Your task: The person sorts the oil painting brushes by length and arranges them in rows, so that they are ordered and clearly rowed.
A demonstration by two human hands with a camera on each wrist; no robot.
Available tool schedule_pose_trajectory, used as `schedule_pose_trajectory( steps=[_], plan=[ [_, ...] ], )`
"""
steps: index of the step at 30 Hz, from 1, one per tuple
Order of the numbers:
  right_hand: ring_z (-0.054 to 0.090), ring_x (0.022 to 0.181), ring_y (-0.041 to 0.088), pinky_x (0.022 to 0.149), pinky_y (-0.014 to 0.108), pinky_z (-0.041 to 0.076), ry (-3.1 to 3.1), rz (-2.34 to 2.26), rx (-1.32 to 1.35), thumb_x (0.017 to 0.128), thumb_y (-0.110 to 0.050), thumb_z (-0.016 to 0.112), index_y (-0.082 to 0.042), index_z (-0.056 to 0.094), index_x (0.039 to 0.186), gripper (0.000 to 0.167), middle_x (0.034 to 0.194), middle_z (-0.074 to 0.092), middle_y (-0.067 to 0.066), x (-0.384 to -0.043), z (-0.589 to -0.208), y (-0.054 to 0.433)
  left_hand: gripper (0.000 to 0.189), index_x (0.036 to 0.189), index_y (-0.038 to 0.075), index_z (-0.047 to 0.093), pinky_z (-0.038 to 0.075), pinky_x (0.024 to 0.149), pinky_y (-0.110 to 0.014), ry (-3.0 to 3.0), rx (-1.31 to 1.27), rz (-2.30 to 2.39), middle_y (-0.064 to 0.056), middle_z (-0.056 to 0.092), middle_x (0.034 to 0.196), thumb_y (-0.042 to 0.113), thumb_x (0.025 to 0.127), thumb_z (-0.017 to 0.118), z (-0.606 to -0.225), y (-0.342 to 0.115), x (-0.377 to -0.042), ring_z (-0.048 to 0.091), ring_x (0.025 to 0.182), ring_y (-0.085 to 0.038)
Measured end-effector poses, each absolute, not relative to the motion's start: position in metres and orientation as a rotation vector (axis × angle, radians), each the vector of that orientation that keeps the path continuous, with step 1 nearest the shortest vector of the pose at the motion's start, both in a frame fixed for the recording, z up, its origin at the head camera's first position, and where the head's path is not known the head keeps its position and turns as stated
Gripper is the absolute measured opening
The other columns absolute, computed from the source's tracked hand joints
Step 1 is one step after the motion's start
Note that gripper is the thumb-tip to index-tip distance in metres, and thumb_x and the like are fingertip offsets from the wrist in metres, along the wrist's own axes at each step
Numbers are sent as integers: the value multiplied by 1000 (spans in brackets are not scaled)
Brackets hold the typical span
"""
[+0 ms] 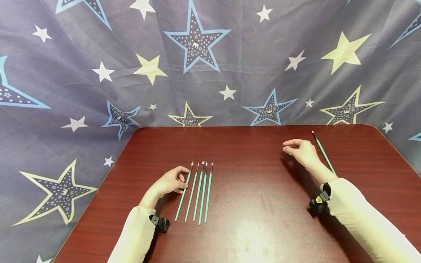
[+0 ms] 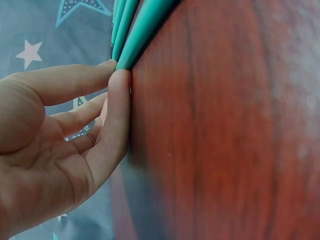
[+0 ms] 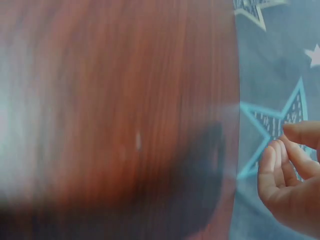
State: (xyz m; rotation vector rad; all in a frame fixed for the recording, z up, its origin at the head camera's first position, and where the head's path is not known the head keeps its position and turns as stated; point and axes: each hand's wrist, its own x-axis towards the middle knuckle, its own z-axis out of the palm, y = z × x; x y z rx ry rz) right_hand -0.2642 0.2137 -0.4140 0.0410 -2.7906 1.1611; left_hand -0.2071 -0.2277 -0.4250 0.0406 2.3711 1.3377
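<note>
Several slim paintbrushes with mint-green handles lie side by side on the table, bristles toward the far edge. At the row's left end, my left hand (image 1: 170, 181) pinches the outermost paintbrush (image 1: 181, 201) between thumb and fingers. In the left wrist view, the thumb and a fingertip of the left hand (image 2: 75, 120) meet at the green handle (image 2: 142, 35). Further right, my right hand (image 1: 302, 151) hovers over the table with its fingers loosely bent and nothing in them. Just beyond it lies a single paintbrush (image 1: 323, 152), its lower end hidden behind the right forearm.
The reddish-brown wooden table (image 1: 250, 153) has a glossy top with a bright reflection near the front. Behind and beside it hangs a grey-blue cloth (image 1: 243, 47) printed with stars. Each wrist carries a small black camera.
</note>
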Motion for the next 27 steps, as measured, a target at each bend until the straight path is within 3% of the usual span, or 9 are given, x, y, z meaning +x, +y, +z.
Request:
schedule_pose_trajectory(
  steps=[12, 20, 27],
  plan=[
    [60, 64, 6, 63, 23, 47, -2794, 1335, 226, 80, -15, 66, -3, 68, 102, 25, 79, 69, 8, -251, -415, 159, 48, 125, 4, 45, 56, 60, -32, 2368, 38, 1344, -10, 42, 82, -5, 81, 61, -425, -228, -208, 57, 67, -21],
    [68, 70, 23, 64, 30, 56, -2779, 1558, 319, 80, -10, 66, 2, 65, 104, 27, 85, 69, 13, -237, -412, 132, 49, 126, 2, 44, 56, 60, -31, 2372, 52, 1340, -10, 42, 81, -5, 81, 61, -424, -229, -207, 57, 68, -20],
    [68, 70, 23, 65, 33, 56, -2767, 1627, 407, 80, -11, 67, 1, 65, 103, 26, 84, 69, 11, -228, -415, 108, 49, 126, 2, 44, 56, 61, -32, 2366, 57, 1347, -10, 42, 82, -5, 81, 61, -424, -229, -207, 58, 68, -20]
  ],
)
